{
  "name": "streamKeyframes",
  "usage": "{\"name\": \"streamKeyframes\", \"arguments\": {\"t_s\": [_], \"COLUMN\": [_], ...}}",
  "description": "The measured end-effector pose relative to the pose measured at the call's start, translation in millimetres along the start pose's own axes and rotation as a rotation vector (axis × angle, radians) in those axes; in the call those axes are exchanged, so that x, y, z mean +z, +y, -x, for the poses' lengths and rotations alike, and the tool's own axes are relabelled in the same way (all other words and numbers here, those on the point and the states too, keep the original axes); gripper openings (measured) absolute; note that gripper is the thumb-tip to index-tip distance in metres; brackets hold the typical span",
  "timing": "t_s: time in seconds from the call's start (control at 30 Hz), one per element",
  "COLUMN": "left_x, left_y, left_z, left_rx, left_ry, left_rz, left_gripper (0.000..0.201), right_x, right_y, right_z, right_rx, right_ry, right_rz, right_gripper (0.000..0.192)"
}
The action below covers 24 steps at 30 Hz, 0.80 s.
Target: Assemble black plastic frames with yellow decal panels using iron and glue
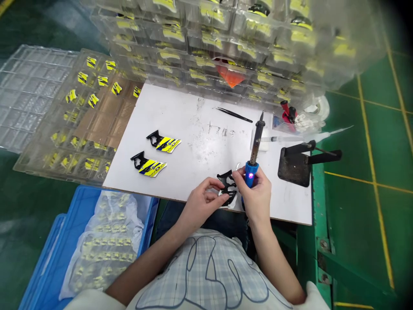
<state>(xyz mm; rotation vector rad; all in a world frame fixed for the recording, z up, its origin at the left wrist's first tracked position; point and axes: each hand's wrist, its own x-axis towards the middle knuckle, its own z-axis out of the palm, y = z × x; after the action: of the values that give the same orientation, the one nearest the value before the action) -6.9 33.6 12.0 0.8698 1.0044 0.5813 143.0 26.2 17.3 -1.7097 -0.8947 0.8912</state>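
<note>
We see a black plastic part (226,185) at the near edge of the white desk (193,125), pinched by our left hand (201,202), fingers curled around its left side. Our right hand (256,196) is closed around the blue handle of a soldering iron (254,148) (tip pointing up and away), thumb touching the part. Two yellow-and-blue pieces (156,155) lie well apart to the left.

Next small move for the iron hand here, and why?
Probably tip the soldering iron down toward the black part. The right hand holds the iron by its blue grip with the tip pointing up and away, its light on, while the left hand pinches the part at the board's near edge.
</note>
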Motion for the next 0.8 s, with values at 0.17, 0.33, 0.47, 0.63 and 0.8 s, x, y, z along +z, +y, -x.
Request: {"name": "streamKeyframes", "arguments": {"t_s": [0.17,0.33,0.47,0.63,0.8], "left_x": [3.7,10.3,17.8,14.0,8.9], "left_y": [-1.7,-6.3,-13.0,-24.7,-35.5], "left_z": [7.3,14.3,21.1,27.6,37.0], "left_rx": [0.109,0.224,0.23,0.066,-0.063], "left_ry": [0.121,0.158,0.129,-0.026,-0.205], "left_rz": [-0.035,-0.064,-0.052,0.126,0.085], "left_gripper": [0.024,0.025,0.028,0.038,0.033], "right_x": [-15.8,-33.3,-35.0,-40.8,-41.7], "right_y": [8.6,17.3,20.8,28.0,38.2], "right_z": [17.6,45.0,63.8,74.6,84.0], "right_rx": [0.01,0.042,0.045,0.051,0.043], "right_ry": [0.025,-0.028,0.007,-0.018,-0.025], "right_rz": [-0.069,-0.107,-0.131,-0.205,-0.201], "right_gripper": [0.026,0.029,0.028,0.031,0.029]}}
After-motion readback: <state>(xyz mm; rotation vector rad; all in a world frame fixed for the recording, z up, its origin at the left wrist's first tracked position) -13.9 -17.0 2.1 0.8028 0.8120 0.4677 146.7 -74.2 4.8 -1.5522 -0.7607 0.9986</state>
